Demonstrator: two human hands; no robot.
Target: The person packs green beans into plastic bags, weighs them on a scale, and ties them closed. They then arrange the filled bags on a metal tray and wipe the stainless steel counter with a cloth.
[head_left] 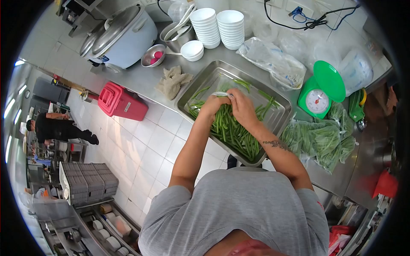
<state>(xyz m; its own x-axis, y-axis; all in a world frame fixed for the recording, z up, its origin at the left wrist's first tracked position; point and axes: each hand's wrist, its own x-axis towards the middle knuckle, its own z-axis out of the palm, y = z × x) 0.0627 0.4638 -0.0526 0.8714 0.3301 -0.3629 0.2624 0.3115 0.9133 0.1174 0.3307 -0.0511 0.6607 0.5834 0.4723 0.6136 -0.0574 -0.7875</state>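
From where I stand, the left hand [213, 106] and the right hand [243, 110] are nearly together, fingers drawn in, both pinching a pale strip of what looks like a thin plastic bag [221, 94]. Just below them, green beans [237, 132] lie heaped in a deep metal tray [259, 83], loose and thickest at the end toward the person's body, with a few strays near the far end. The tray sits on a steel counter [139, 81], its near end reaching past the edge.

To the right of it, clear bags of more beans [318, 138] rest in a pile, and just beyond them stands a green scale [317, 100]. Left of the tray there's a crumpled cloth [173, 82]. Behind, two tall stacks of white bowls [217, 29] stand side by side, and a big lidded pot [130, 40] sits farther left. A red bin [121, 102] is on the floor below; well off to the left, another person [53, 128] in dark clothes stands.
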